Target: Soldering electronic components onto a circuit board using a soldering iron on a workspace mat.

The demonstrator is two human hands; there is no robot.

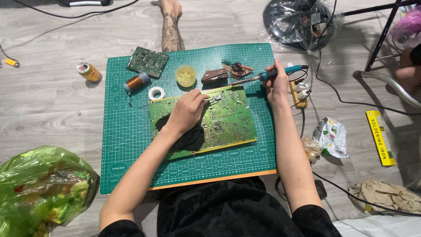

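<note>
We hold the soldering iron (267,75) in our right hand (276,83); it lies sideways, tip pointing left. Our left hand (188,109) pinches something tiny over the circuit board (228,120); we cannot tell what.

A drink can (89,72) lies at ten o'clock, a green plastic bag (44,188) at eight, a yellow box (380,138) at three.

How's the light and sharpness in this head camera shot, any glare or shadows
Head view: even, soft light; sharp over the green circuit board and both hands, left, right. Faint shadows beside the forearms; mild glare on the plastic bag. Wide-angle bending at edges.
</note>
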